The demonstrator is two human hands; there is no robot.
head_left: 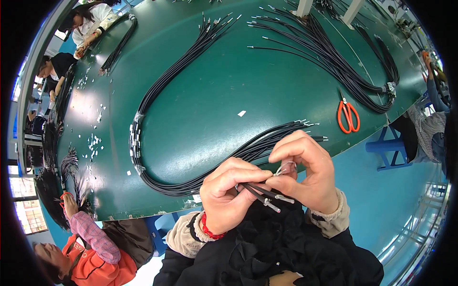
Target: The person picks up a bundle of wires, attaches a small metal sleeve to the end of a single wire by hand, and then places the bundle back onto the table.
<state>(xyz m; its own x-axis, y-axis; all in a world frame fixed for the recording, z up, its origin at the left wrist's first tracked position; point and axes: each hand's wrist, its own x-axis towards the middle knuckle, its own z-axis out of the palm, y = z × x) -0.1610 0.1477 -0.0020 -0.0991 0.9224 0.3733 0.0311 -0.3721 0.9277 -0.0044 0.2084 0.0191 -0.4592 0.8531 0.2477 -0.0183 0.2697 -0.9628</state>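
Close to my body, my left hand [222, 193] is closed around a few black cables [257, 193]. Their cut ends, with metal and pale tips, stick out below its fingers. My right hand [307, 174] meets it at the fingertips, thumb and fingers curled around thin pale strands [285, 168]. What these strands join to is partly hidden by the fingers. Just beyond both hands, a long bundle of black cables [164, 187] lies on the green table in a wide U, tied with clear wrap and bearing white labels along its left bend.
Red-handled scissors [348, 117] lie on the green table [200, 105] to the right. Another black cable bundle [334, 64] curves at the far right. White scraps [94, 143] litter the left side. Co-workers sit along the left edge, one in an orange vest [102, 267]. A blue stool [386, 148] stands right.
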